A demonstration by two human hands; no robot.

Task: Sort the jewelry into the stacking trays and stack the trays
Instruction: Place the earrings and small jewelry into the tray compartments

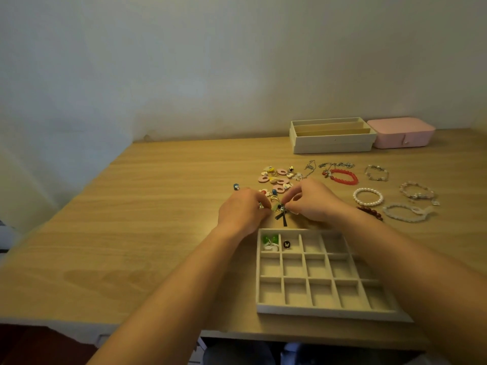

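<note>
Two bare forearms, entering from the bottom edge and converging toward the middle. Left hand (245,208) knuckles up, fingers curled inward, tips closed on one side of a small dark ornament (281,208). Right hand (315,200) opposite, thumb and forefinger pinching the other side, remaining fingers bent and tucked beneath. Both wrists straight, hands close together, fingertips facing each other.

No legible text, no labels, brands, numbers or signs, neither on tray (324,310) nor jewelry (284,221)
</note>
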